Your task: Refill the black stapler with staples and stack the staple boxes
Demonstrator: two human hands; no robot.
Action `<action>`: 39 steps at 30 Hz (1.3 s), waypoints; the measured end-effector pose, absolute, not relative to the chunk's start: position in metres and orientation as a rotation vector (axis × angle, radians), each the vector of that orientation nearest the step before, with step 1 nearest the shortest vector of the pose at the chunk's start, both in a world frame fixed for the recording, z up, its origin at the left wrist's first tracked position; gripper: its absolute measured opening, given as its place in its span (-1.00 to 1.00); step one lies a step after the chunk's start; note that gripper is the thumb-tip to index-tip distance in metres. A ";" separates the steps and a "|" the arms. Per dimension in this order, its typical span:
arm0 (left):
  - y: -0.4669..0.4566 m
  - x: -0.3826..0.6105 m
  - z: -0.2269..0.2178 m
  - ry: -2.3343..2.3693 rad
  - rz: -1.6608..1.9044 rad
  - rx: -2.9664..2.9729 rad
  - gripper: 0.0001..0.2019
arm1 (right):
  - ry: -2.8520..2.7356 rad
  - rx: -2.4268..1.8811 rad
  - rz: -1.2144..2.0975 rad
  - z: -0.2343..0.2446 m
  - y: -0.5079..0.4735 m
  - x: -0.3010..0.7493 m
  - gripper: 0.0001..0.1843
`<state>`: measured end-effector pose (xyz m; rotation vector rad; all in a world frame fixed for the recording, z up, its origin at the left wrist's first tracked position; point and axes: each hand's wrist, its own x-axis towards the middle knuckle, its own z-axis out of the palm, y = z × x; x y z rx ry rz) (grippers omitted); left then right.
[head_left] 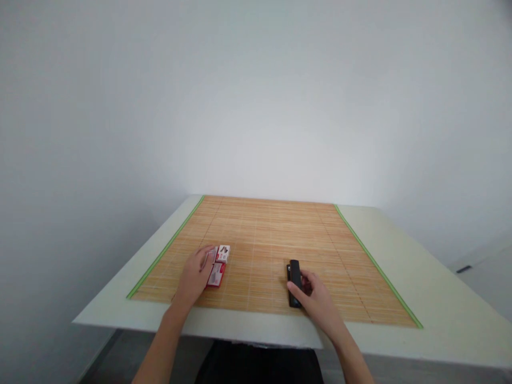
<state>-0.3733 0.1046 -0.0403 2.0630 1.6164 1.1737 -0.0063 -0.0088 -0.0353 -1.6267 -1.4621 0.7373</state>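
Observation:
On the left of the bamboo mat (260, 224), my left hand (195, 273) bends its fingers over a small cluster of boxes. Its fingertips rest on a small pale box (212, 255), partly covered by the fingers. Right beside that lies a small white box (224, 253) with a dark printed picture. Nearer to me is a red-and-white box (216, 274), flat on the mat. Over to the right, a black stapler (295, 277) lies lengthwise, pointing away from me. My right hand (316, 296) grips it, thumb across its near part and fingers along its right side.
The mat has green edging (380, 266) and lies across a white table (400, 240). Its front edge runs close to my body. A plain white wall (264, 106) stands behind the table. A dark handle-like piece (464, 269) shows at the far right.

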 end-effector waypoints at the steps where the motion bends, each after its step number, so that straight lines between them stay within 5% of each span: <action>1: 0.102 -0.376 -0.045 1.644 1.208 1.990 -0.57 | -1.513 -1.600 0.818 -0.033 -0.012 -0.005 -0.44; 5: 0.097 -0.377 -0.063 1.702 1.252 1.815 -0.50 | -1.711 -1.471 1.056 -0.018 -0.019 -0.011 -0.32; 11: 0.099 -0.379 -0.083 1.885 1.236 1.829 -0.48 | -1.955 -1.469 0.911 -0.004 0.009 -0.066 -0.63; 24: 0.101 -0.378 -0.077 1.881 1.117 1.825 -0.48 | -2.044 -1.696 0.524 -0.021 0.040 -0.179 -0.17; 39: 0.091 -0.376 -0.068 1.873 1.268 1.697 -0.59 | -2.026 -1.746 0.448 -0.027 0.038 -0.186 -0.15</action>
